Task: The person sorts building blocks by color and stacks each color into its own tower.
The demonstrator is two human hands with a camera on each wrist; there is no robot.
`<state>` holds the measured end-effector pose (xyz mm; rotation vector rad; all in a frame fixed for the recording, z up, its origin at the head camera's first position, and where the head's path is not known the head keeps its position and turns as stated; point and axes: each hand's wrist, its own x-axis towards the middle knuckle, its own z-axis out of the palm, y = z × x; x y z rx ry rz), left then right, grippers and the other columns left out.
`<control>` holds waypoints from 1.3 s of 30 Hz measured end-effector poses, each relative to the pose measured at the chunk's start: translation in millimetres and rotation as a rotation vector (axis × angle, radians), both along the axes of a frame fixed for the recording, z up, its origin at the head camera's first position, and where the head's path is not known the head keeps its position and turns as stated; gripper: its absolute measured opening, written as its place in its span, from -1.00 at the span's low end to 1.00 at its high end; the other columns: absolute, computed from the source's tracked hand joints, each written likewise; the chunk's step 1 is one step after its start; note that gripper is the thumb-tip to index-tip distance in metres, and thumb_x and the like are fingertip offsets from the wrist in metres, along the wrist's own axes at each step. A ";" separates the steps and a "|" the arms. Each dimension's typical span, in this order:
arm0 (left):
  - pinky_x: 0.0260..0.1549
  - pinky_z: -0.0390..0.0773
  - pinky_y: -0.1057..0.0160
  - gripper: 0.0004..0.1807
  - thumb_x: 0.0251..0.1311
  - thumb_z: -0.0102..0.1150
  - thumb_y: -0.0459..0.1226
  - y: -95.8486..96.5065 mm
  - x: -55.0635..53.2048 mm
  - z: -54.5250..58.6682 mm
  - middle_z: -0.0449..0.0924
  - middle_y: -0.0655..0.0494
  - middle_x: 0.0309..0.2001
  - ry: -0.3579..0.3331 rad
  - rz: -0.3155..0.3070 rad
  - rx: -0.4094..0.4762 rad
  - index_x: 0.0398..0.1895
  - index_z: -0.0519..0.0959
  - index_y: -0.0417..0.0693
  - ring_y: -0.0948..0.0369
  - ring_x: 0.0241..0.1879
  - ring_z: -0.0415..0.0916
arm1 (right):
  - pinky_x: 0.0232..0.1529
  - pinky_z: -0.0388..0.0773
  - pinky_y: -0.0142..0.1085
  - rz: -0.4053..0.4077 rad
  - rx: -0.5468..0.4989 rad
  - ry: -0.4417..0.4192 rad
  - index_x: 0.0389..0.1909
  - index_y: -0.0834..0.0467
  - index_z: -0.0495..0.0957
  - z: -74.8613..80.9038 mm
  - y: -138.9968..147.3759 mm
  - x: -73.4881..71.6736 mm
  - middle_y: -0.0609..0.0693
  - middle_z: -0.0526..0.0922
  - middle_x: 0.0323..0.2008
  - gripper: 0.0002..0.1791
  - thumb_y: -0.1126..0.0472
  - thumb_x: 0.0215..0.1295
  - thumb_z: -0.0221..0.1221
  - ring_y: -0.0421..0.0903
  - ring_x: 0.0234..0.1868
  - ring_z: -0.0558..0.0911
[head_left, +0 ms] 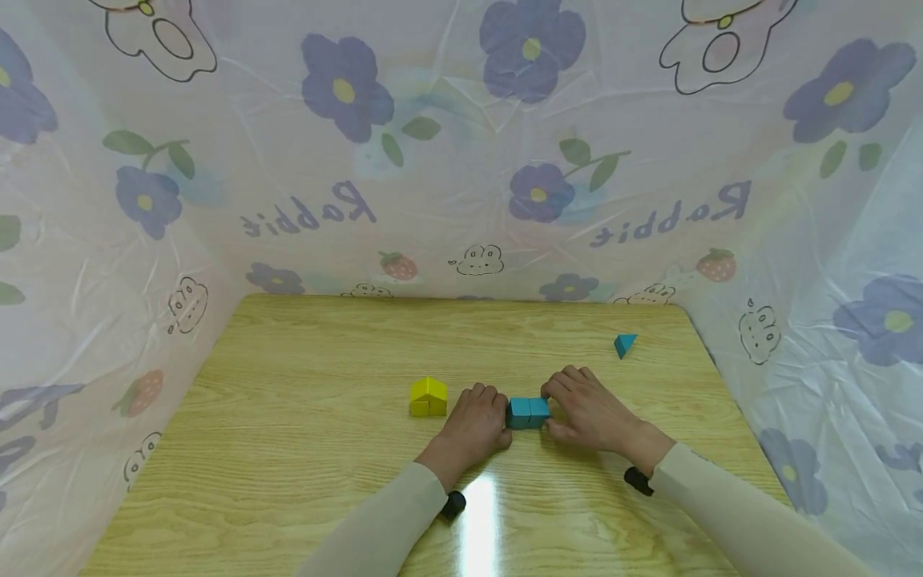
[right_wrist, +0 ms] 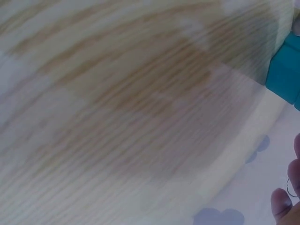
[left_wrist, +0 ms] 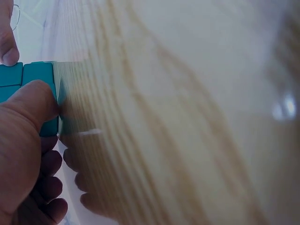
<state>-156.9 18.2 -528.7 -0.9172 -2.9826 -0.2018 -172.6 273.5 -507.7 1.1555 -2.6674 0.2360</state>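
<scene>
Two blue cubes (head_left: 529, 413) stand side by side on the wooden table, touching along one seam. My left hand (head_left: 472, 425) holds the left cube, its thumb (left_wrist: 35, 101) across one face and the other fingers curled beside it in the left wrist view. From the other side, my right hand (head_left: 587, 413) grips the right cube between thumb and index finger. In the right wrist view only part of a blue cube (right_wrist: 285, 70) shows at the right edge, with some fingers below it. Much of the cubes' outer ends is hidden by the hands.
A small yellow house shape of blocks (head_left: 429, 397) stands just left of my left hand. A blue triangular block (head_left: 624, 345) lies farther back on the right. The wooden table (head_left: 303, 377) is bordered by a flower-printed sheet (head_left: 433, 176) at its back and sides.
</scene>
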 end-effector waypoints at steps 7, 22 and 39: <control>-0.04 0.42 0.22 -0.61 0.38 0.26 0.03 1.0 0.7 0.8 0.49 0.16 -0.18 -0.011 0.005 -0.007 0.03 0.56 -0.04 0.17 -0.14 0.33 | -0.03 0.38 -0.13 0.003 0.002 0.008 -0.02 0.04 0.54 0.0 0.3 0.3 -0.09 0.60 -0.08 -0.65 -0.03 0.28 0.30 -0.06 -0.05 0.49; -0.06 0.40 0.22 -0.60 0.37 0.28 0.04 0.9 0.2 -0.5 0.48 0.17 -0.21 -0.002 0.010 0.004 0.02 0.56 -0.04 0.17 -0.15 0.32 | -0.02 0.43 -0.12 -0.009 0.003 -0.001 -0.01 0.05 0.55 -0.6 0.3 0.8 -0.09 0.60 -0.07 -0.66 -0.01 0.28 0.30 -0.06 -0.04 0.49; -0.05 0.42 0.21 -0.61 0.37 0.27 0.03 0.9 0.6 -1.3 0.48 0.17 -0.20 0.001 0.009 0.006 0.02 0.55 -0.04 0.17 -0.15 0.32 | -0.06 0.42 -0.13 0.005 -0.015 0.038 -0.04 0.07 0.56 -1.3 -0.2 1.2 -0.09 0.59 -0.10 -0.65 0.04 0.22 0.34 -0.06 -0.07 0.48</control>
